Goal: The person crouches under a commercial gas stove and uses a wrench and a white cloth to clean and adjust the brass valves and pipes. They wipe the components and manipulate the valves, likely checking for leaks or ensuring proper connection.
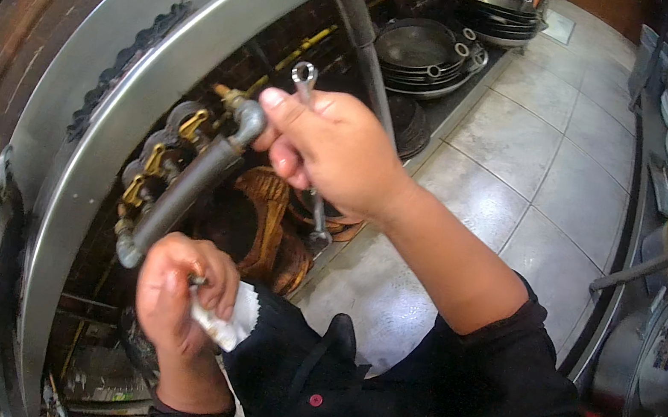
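The right hand [342,151] grips a wrench [307,94] beside the grey pipe [188,194] — apparently fitting work — while the left hand [171,283] clasps white paper [238,319] and something small. Turning would call for seating the wrench squarely.

Wrench [305,92], shiny smooth metal. Pipe [188,194], matt metal; elbow fitting [249,121], dull cast-looking metal, slight sheen. Valve handles [192,124] look brass. Range edge [77,196]: smooth metal, glossy from where I stand. White sheet [243,316] looks papery, matt. Sleeve [513,348], matt cloth. Floor tiles [500,169], smooth, shiny. Stacked pans [419,44], dark metal.
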`<state>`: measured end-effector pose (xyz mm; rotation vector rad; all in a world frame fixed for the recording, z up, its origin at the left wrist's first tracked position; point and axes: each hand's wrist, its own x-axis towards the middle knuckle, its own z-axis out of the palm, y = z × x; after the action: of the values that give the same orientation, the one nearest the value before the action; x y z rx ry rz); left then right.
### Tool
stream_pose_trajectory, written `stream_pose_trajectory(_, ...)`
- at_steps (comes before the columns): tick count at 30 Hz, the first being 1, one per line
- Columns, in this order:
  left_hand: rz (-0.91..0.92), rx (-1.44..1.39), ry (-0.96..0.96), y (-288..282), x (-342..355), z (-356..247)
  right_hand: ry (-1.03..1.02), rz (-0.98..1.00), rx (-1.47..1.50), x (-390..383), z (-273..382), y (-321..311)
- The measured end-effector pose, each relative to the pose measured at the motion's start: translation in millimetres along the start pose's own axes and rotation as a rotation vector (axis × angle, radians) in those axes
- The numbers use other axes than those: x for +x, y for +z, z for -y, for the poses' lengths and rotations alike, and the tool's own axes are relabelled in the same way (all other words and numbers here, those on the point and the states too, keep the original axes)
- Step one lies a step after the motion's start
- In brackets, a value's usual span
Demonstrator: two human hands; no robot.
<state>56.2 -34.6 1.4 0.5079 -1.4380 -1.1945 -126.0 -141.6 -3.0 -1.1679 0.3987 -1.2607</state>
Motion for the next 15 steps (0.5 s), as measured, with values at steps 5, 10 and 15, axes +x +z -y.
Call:
stream_pose_trajectory(5,0.072,0.663,0.409,27.1,13.9,-95.4,0.033,0.040,-0.072,1.8,-1.1,-1.9)
stream_pose_trajectory(10,-0.097,1.684,0.327,13.2,117.9,-162.4,0.052,0.014,-0.117,-0.8,-0.4,-7.2)
stream_pose_trajectory(15,0.145,2.053,-0.192,-33.3,204.7,-151.1,0.070,0.029,-0.103,-3.3,2.4,-2.8)
